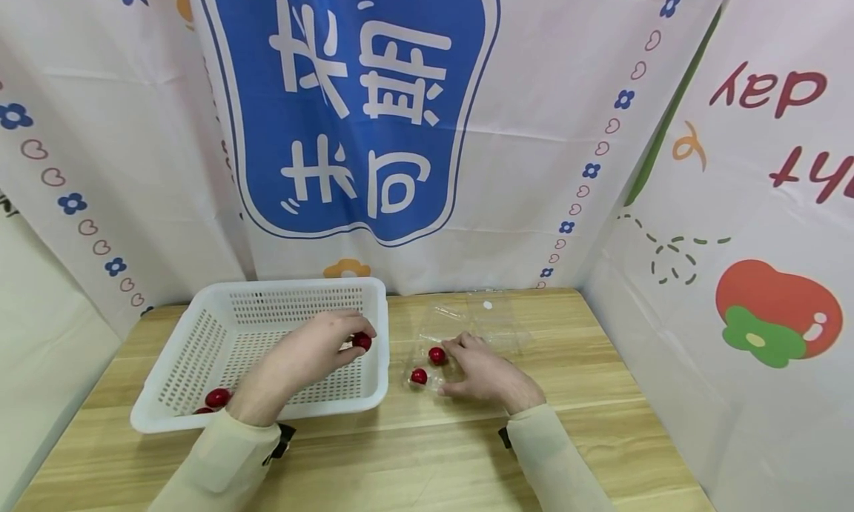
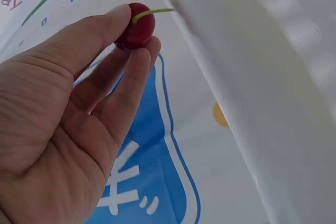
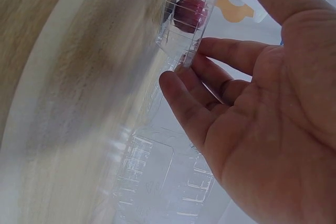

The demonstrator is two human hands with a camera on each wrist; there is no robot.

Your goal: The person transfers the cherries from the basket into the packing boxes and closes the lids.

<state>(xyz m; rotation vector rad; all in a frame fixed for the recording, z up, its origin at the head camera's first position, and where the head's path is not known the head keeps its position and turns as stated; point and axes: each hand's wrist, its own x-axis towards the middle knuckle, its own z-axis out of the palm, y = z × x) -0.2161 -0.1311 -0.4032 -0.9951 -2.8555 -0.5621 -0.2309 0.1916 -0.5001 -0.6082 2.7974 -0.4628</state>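
Observation:
My left hand (image 1: pixel 316 349) pinches a dark red cherry (image 2: pixel 139 30) between thumb and fingertips, its green stem pointing outward. That hand is over the right end of a white perforated plastic basket (image 1: pixel 385 349), and the basket's wall (image 2: pixel 231 93) stands beside the cherry in the left wrist view. On the table to the right lies a clear plastic clamshell box (image 3: pixel 173 40) with its lid (image 1: pixel 497 323) folded back. Two cherries, one nearer the back (image 1: pixel 437 356) and one nearer the front (image 1: pixel 419 376), sit in it. My right hand (image 1: pixel 490 375) rests relaxed fingertips against the box's side.
More cherries (image 1: pixel 217 398) lie at the basket's near left corner, partly hidden by my left forearm. The wooden table (image 1: pixel 400 467) ends against a printed cloth backdrop (image 1: pixel 520 201) at the back, with another printed cloth (image 1: pixel 707 393) at the right.

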